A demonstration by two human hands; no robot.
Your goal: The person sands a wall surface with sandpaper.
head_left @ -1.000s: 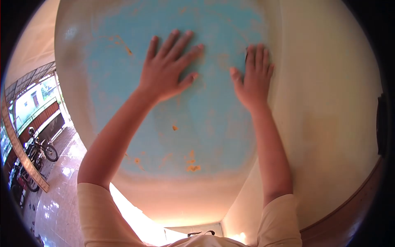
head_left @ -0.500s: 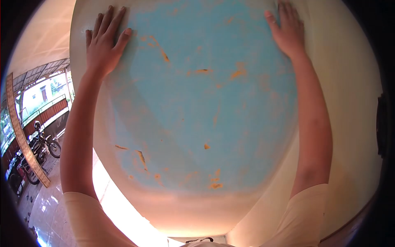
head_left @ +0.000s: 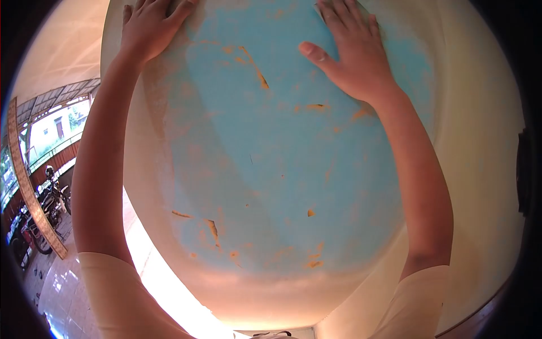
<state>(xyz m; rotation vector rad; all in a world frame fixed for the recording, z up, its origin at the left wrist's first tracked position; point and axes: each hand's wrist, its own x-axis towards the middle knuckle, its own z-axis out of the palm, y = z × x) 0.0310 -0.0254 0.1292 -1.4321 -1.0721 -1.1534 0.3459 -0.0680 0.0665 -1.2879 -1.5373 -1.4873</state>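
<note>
Before me is a large panel-like surface with a worn light-blue patch (head_left: 254,141), marked by orange scuffs and several small chips. A pale beige border (head_left: 141,147) surrounds the blue. My left hand (head_left: 149,31) lies flat on the upper left border, fingers spread, its fingertips partly cut off by the top of the view. On the upper right of the blue patch rests my right hand (head_left: 358,62), palm down, thumb stretched out to the left. A thin grey edge shows beside its index fingertip; whether anything lies under the palm is hidden.
Parked motorcycles (head_left: 48,209) stand outside at the far left, behind a slanted wooden post (head_left: 34,192). Shiny floor tiles (head_left: 65,282) lie below them. A pale wall (head_left: 480,169) runs along the right.
My right hand has moved left and down, from the patch's right edge onto the blue. My left hand sits higher in view. The patch's marks have shifted right and slightly down.
</note>
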